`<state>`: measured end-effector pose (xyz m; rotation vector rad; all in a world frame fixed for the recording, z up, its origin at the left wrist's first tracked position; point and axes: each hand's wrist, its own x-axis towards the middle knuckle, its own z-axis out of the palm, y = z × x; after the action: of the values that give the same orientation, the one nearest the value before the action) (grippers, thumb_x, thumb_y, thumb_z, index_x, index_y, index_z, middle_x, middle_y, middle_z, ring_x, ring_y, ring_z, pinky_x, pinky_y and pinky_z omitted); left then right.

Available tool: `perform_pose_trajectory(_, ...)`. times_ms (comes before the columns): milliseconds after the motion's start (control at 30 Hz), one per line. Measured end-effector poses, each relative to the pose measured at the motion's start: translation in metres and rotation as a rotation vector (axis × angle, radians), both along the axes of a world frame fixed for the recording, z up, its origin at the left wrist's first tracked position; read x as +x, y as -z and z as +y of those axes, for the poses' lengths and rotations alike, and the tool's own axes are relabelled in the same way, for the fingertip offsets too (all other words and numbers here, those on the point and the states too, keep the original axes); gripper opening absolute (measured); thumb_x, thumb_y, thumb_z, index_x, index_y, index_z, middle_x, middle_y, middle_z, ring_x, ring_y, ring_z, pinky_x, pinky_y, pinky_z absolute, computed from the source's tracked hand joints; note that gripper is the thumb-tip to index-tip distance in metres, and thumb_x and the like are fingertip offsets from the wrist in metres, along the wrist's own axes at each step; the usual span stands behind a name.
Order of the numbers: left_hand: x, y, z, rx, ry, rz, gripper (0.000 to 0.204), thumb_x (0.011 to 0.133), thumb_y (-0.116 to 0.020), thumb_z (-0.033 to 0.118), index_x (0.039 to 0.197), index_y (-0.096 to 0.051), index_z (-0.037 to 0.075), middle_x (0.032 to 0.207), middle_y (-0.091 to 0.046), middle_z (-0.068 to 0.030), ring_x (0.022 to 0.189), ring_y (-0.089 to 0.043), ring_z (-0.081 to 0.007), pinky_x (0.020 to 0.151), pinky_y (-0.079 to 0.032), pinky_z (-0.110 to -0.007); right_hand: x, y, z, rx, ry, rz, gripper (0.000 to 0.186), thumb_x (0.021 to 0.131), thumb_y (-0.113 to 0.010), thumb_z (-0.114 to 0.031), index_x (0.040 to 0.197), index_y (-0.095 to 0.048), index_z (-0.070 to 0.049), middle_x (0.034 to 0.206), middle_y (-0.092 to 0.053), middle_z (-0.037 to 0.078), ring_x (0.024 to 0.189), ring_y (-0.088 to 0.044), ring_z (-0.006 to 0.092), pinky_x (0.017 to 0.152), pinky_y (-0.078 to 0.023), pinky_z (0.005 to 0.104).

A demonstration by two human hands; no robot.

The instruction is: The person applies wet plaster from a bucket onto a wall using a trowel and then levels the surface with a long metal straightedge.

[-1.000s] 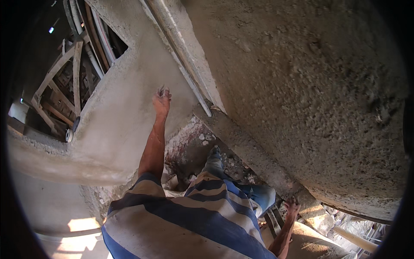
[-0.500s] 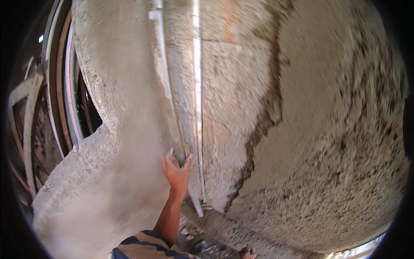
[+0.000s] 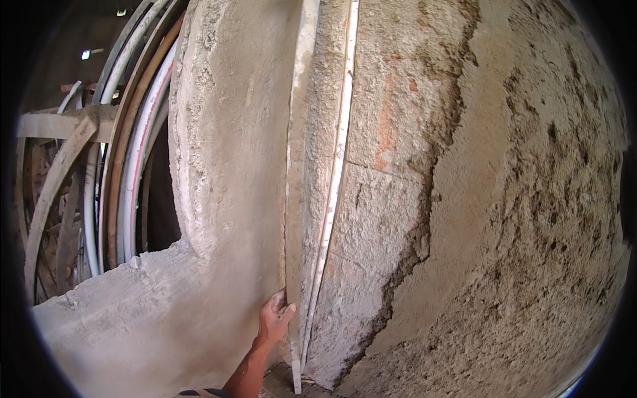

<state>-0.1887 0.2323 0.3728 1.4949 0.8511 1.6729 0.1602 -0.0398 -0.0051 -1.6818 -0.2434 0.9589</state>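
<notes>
A long, narrow, mortar-smeared straightedge bar (image 3: 296, 219) stands nearly upright against the wall, its foot close to the ground. Low on its left edge, my left hand (image 3: 273, 322) grips it, thumb toward the front and fingertips partly hidden. Smooth grey-brown plaster (image 3: 245, 159) covers the wall to the left of the bar. Just right of it, a thin white pipe (image 3: 338, 159) runs down the wall, nearing the bar toward the bottom. My right hand is out of view.
Rough, partly bare wall (image 3: 391, 166) lies right of the pipe, ending at a jagged edge of thicker plaster (image 3: 464, 199). At the left, a wall opening with a broken ledge (image 3: 146, 272) shows pipes (image 3: 139, 166) and wooden boards (image 3: 56, 192) beyond.
My left hand's spread fingers have closed on the bar. The bar now stands straighter. My right hand, earlier at the lower edge, has left the view, which has also shifted.
</notes>
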Motion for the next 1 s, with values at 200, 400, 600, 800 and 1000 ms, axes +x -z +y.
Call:
perform_pose_trajectory(200, 0.025, -0.074, -0.03, 0.339, -0.342, -0.044, 0.057, 0.09, -0.05, 0.024, 0.134, -0.035, -0.009, 0.138, -0.039, -0.0214, 0.131, -0.033, -0.0279, 0.108, -0.025, -0.036, -0.001, 0.002, 0.006, 0.013, -0.046, 0.075, 0.018, 0.086, -0.055, -0.025, 0.089, -0.058, -0.007, 0.08, -0.057, 0.005, 0.066, -0.054, 0.0183, 0.06, -0.047, 0.034)
perform_pose_trajectory(400, -0.003, -0.12, -0.014, 0.075, -0.483, -0.019, 0.054, 0.093, -0.049, 0.043, 0.112, -0.052, -0.007, 0.107, -0.055, -0.0095, 0.102, -0.05, -0.0204, 0.093, -0.036, -0.03, 0.009, 0.007, -0.009, -0.004, -0.064, 0.144, 0.015, 0.084, -0.056, -0.024, 0.088, -0.058, -0.009, 0.077, -0.056, 0.004, 0.065, -0.053, 0.0177, 0.058, -0.047, 0.0337)
perform_pose_trajectory(600, -0.014, -0.112, -0.014, 0.111, -0.287, -0.019, 0.047, 0.094, -0.048, 0.046, 0.096, -0.056, 0.0, 0.092, -0.051, -0.0009, 0.086, -0.045, -0.0116, 0.081, -0.038, -0.027, 0.015, 0.015, -0.035, -0.035, -0.015, 0.232, 0.013, 0.083, -0.057, -0.023, 0.086, -0.058, -0.011, 0.073, -0.055, 0.003, 0.063, -0.053, 0.017, 0.057, -0.046, 0.0333)
perform_pose_trajectory(800, 0.017, -0.13, -0.043, 0.235, -0.122, -0.284, 0.05, 0.094, -0.047, 0.045, 0.105, -0.053, -0.002, 0.098, -0.057, -0.0059, 0.087, -0.053, -0.0141, 0.081, -0.042, -0.029, -0.004, 0.022, -0.077, -0.061, 0.11, 0.358, 0.01, 0.082, -0.058, -0.022, 0.085, -0.058, -0.012, 0.07, -0.054, 0.002, 0.061, -0.052, 0.0164, 0.055, -0.046, 0.033)
perform_pose_trajectory(1000, 0.021, -0.155, -0.043, 0.297, 0.117, -0.272, 0.049, 0.094, -0.045, 0.045, 0.113, -0.051, 0.0, 0.097, -0.057, -0.0085, 0.085, -0.054, -0.0188, 0.076, -0.045, -0.033, -0.05, 0.021, -0.05, -0.077, 0.258, 0.627, 0.012, 0.086, -0.057, -0.025, 0.087, -0.058, -0.013, 0.072, -0.055, 0.002, 0.061, -0.051, 0.0149, 0.056, -0.045, 0.0316)
